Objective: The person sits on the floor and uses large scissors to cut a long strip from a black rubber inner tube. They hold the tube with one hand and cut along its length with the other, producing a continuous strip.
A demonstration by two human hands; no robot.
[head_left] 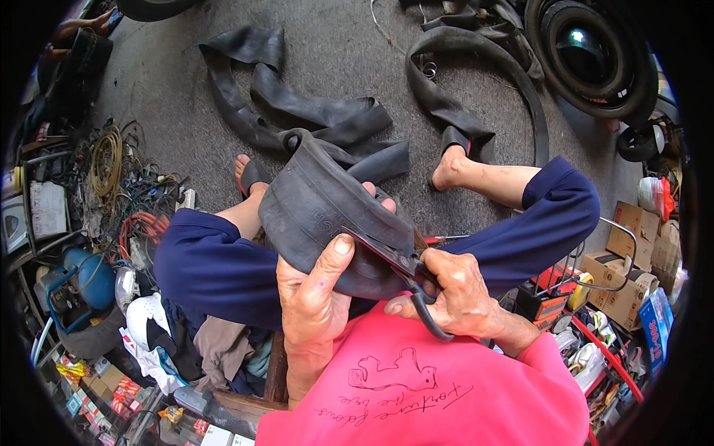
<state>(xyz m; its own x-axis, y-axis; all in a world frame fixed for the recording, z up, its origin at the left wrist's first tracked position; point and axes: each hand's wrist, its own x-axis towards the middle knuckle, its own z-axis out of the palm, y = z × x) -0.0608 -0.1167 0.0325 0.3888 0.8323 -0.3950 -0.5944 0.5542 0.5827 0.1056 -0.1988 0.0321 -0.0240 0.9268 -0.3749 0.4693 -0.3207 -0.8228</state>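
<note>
A wide black rubber inner tube (312, 197) is bunched up in front of my pink shirt. My left hand (320, 293) grips it, thumb on the near face and fingertips showing at its far edge. My right hand (465, 293) is closed round the dark handles of a pair of scissors (405, 264). Their blades lie along the tube's edge, close to my left thumb. How far the blades are apart is hard to see. Beyond my knees, a long cut strip of black rubber (312, 108) lies folded on the floor.
Another rubber strip (532, 97) curves over the grey floor (335, 30) near my right foot. Tyres (584, 52) stand at the far right. Tangled wires (108, 163) and a blue tank (93, 275) crowd the left. Cardboard boxes (621, 279) and a wire rack are at the right.
</note>
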